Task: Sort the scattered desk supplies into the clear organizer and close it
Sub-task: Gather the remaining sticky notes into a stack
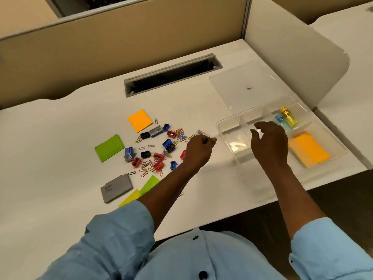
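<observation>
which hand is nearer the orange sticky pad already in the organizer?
Right. The right hand hovers over the organizer, just left of the orange sticky pad. The left hand is outside the organizer, by the scattered clips.

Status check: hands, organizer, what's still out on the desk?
Left hand closed on a small clear item. Right hand open over organizer, lid off. Sharpeners and paper clips still scattered.

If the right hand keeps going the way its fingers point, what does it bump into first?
Probably the clear divider wall inside the organizer, just beyond the right hand. Depth is hard to judge.
</observation>
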A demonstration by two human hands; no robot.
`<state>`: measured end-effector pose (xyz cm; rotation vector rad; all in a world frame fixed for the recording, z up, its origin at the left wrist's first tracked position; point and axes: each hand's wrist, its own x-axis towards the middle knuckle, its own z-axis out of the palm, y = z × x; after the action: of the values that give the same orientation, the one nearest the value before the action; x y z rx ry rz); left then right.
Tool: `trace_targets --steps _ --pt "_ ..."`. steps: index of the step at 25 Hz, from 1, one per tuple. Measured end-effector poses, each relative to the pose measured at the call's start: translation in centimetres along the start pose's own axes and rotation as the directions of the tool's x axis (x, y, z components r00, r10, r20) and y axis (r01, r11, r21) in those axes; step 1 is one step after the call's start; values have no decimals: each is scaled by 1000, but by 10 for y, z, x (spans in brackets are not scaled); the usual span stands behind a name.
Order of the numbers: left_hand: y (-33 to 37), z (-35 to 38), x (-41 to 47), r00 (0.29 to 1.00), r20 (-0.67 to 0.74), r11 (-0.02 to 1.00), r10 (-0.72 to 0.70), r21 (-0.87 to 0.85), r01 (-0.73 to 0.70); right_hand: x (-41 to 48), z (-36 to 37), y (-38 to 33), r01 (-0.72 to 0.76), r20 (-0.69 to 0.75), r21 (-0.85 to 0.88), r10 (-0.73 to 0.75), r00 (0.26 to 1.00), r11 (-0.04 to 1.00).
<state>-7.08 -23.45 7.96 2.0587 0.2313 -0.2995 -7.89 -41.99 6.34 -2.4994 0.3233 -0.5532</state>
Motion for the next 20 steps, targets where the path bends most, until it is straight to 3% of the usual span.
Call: trace_targets --steps 3,5,8,10,16,20 --pt "-23 -29 1 999 7 998 -48 47 48 -24 21 -46 112 130 163 -134 982 980" --pt "-46 -57 -1 995 -17 992 -99 80 100 -45 40 -77 106 304 247 -181 935 963" --pt "-90 -104 -9 982 -114 969 -151 179 170 -72 73 -115 96 592 214 -207 779 972" --pt "-118 -130 -16 970 -167 922 -177 318 223 -87 90 -134 116 703 171 -204 682 978" --pt "-176 -169 -37 956 -51 768 -290 583 265 -130 131 -171 255 843 -51 -95 529 966" --pt "-187 -174 -44 964 -91 802 -251 539 260 -147 143 -181 417 843 -203 -58 535 886"
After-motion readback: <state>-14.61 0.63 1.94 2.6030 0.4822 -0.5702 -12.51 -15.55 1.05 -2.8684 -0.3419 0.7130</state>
